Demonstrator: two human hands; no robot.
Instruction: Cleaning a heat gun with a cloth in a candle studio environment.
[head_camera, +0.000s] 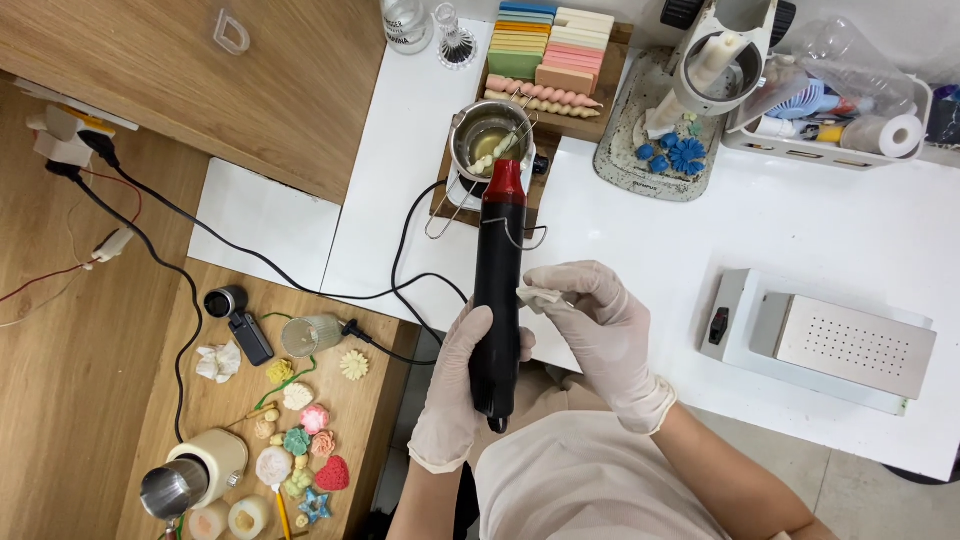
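My left hand (455, 385), in a pale glove, grips the lower handle of a black heat gun (499, 290) with a red nozzle. The nozzle points at a small metal pot (487, 135) holding yellowish liquid and a few pale lumps. My right hand (600, 325), also gloved, pinches a small crumpled white tissue (540, 297) right beside the gun's body. Both hands hover over the white table (660, 240). The pot sits on a small burner stand on a wooden board.
Stacked coloured wax bars (550, 40) and twisted candles lie behind the pot. A grey hot plate (825, 340) sits at right, a microscope-like stand (700, 90) and a tray of supplies behind. Small wax flowers and shapes (300, 440) cover the wooden side table at left, with black cables.
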